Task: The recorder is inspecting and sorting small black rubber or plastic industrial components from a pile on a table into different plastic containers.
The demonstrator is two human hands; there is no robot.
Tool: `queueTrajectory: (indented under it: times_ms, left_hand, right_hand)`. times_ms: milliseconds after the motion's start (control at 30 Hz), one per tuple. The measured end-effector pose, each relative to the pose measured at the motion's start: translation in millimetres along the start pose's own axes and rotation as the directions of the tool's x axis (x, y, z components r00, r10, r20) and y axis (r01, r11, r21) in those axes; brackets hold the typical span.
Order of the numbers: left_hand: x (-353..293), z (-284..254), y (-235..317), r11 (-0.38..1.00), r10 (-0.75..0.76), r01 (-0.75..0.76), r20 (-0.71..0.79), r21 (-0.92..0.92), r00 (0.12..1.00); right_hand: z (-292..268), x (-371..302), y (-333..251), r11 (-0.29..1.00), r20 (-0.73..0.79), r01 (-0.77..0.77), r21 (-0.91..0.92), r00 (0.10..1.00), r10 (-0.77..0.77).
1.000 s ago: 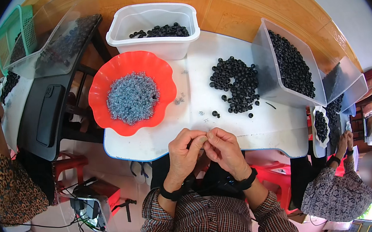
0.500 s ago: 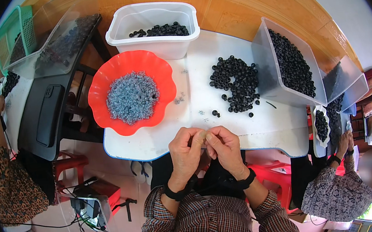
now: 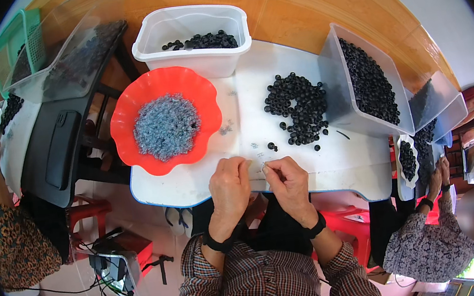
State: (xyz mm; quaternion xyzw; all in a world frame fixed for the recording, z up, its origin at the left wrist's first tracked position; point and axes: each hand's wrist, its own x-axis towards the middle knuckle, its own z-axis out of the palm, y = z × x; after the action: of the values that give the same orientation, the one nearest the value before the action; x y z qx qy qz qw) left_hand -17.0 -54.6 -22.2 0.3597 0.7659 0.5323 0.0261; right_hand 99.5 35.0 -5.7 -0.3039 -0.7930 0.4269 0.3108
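Both my hands are over the near edge of a white table (image 3: 333,171), a short gap between them. My left hand (image 3: 230,189) has its fingers curled and pressed together, its back towards me; what lies inside, if anything, is hidden. With thumb and forefinger my right hand (image 3: 289,186) pinches something tiny at the fingertips, too small to name. Beyond the left hand stands a red scalloped bowl (image 3: 120,123) with a heap of small clear bluish pieces (image 3: 165,127). Past the right hand lies a loose pile of round black bead-like parts (image 3: 296,100).
A white tub (image 3: 192,65) with black parts stands at the back. To the right is a translucent bin (image 3: 338,87) full of them. Two people sit at the sides, one in a patterned sleeve (image 3: 17,243), another in a floral top (image 3: 430,249). A red stool (image 3: 345,229) is below.
My hands have drawn apart; their fingertips were together before. The left hand has moved a little left and farther from me. Bowl, bins and pile stay put on the table.
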Motion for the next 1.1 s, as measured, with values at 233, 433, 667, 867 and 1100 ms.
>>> queueTrajectory:
  times_ms: [233,433,667,867,1100]
  left_hand:
    - [3.2,2.5,-2.5,1.0,-0.014,0.017,-0.124,0.024,0.992]
    - [8.7,-27.6,17.1,0.076,-0.567,0.561,0.427,-0.824,0.704]
    - [-6.1,-23.3,20.5,-0.367,-0.475,0.393,0.533,-0.843,0.701]
    - [-15.1,-16.2,31.0,-0.149,-0.351,0.484,0.503,-0.863,0.79]
    - [-24.1,-9.9,36.0,0.077,-0.37,0.469,0.411,-0.88,0.833]
  right_hand:
    - [-0.7,1.0,1.3,0.999,0.01,-0.028,-0.037,1.0,0.029]
    - [-1.1,-0.9,4.9,0.998,-0.01,-0.061,-0.015,0.998,0.061]
    - [-3.4,-2.9,5.2,0.997,-0.051,-0.068,0.021,0.996,0.069]
    - [-14.2,-7.7,5.2,0.996,-0.048,-0.079,0.051,0.995,0.082]
    - [-25.4,-14.7,-0.5,0.973,-0.016,-0.129,0.193,0.991,0.135]
